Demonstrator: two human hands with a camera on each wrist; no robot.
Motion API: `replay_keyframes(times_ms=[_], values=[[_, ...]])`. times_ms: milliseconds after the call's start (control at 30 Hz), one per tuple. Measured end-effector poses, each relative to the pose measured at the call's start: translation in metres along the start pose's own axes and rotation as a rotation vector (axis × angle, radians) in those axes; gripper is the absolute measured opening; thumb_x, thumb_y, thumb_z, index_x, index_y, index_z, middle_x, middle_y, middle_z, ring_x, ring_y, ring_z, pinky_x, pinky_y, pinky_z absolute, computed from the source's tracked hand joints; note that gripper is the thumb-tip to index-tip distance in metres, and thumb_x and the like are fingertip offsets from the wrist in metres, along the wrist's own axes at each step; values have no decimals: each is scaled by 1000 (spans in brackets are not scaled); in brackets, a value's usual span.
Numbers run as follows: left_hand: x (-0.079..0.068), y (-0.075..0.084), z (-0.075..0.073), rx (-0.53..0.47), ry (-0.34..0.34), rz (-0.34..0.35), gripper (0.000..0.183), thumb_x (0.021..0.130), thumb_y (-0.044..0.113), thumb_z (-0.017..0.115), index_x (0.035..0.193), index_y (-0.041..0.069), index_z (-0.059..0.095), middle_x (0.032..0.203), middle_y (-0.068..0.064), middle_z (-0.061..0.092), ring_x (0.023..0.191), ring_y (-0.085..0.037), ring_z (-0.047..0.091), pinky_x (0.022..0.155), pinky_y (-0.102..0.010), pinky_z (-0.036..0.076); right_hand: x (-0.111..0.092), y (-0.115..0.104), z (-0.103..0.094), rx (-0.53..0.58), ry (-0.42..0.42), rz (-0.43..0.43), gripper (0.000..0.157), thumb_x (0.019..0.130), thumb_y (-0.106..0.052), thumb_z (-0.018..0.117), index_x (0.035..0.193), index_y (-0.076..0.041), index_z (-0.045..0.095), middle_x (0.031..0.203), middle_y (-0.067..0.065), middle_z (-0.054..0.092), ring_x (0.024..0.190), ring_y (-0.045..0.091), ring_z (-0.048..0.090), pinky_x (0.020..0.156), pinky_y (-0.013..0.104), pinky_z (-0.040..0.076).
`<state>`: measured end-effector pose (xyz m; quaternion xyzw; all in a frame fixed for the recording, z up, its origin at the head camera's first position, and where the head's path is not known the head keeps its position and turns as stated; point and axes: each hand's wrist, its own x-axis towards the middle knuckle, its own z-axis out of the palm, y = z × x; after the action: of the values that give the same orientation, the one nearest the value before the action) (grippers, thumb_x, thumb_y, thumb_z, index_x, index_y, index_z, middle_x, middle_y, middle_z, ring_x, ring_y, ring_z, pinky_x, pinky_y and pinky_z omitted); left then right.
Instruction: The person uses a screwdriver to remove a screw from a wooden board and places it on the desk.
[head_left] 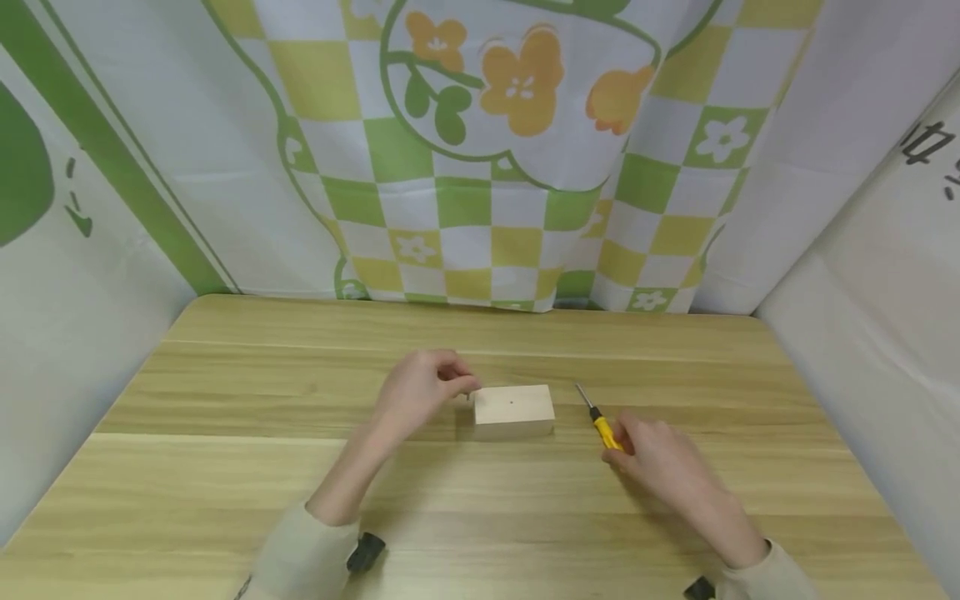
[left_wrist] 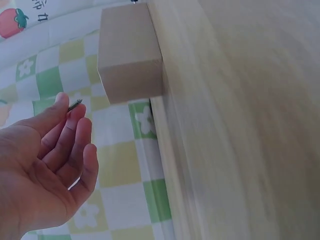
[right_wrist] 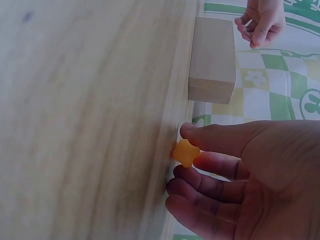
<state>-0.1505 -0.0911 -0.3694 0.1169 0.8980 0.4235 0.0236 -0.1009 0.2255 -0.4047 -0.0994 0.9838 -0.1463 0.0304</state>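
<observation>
A pale wooden block (head_left: 517, 412) with a small dark hole in its top lies on the table. Just beyond its left end, my left hand (head_left: 422, 390) pinches a small screw (left_wrist: 75, 105) between thumb and index finger, pointed end outward. To the right of the block, a screwdriver (head_left: 603, 429) with a yellow handle and black collar lies angled, its metal tip toward the back. My right hand (head_left: 663, 460) has thumb and index finger on either side of the handle; the star-shaped handle end (right_wrist: 186, 153) shows between them in the right wrist view.
The wood-grain table (head_left: 225, 492) ends at a checked, flowered curtain (head_left: 465, 200) along the back. White cloth (head_left: 885, 333) hangs on the right side, and more on the left. Dark wrist devices (head_left: 366, 552) sit at both sleeves.
</observation>
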Motion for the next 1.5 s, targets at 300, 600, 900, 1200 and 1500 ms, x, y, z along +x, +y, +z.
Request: replay_keyframes(times_ms=[300, 600, 900, 1200, 1500], values=[[-7, -21, -13, -1, -14, -18, 12, 79, 37, 73, 82, 26, 71, 79, 11, 67, 71, -12, 60, 63, -29, 48, 0, 0, -1, -4, -26, -3, 26, 77, -31, 75, 81, -17, 55, 63, -7, 47, 50, 9, 40, 43, 24, 31], [-12, -35, -18, -12, -128, -51, 7, 79, 20, 74, 83, 14, 72, 76, 3, 67, 72, -15, 62, 63, -28, 50, 1, 7, -1, 67, -48, -29, 25, 79, -36, 73, 86, -18, 56, 63, -13, 54, 54, 5, 47, 50, 24, 39], [-15, -45, -13, -102, -322, -67, 12, 83, 10, 69, 92, 4, 71, 82, -4, 69, 72, -18, 65, 65, -30, 55, 1, 11, -1, 146, -63, -93, 31, 82, -32, 70, 105, -13, 60, 63, -15, 53, 52, 2, 46, 48, 21, 40], [-12, -48, -3, -61, -383, 7, 8, 82, 11, 70, 87, 6, 72, 79, -2, 70, 67, -15, 63, 60, -28, 52, 3, 17, 2, 248, -92, -103, 31, 83, -33, 70, 106, -15, 59, 67, -12, 54, 53, 3, 47, 47, 21, 40], [-11, -44, 3, 14, -355, -28, 7, 81, 14, 71, 87, 11, 73, 82, 3, 69, 68, -13, 62, 61, -26, 51, 3, 16, 0, 278, -105, -101, 31, 83, -32, 69, 106, -14, 58, 69, -11, 55, 55, 4, 49, 50, 22, 42]])
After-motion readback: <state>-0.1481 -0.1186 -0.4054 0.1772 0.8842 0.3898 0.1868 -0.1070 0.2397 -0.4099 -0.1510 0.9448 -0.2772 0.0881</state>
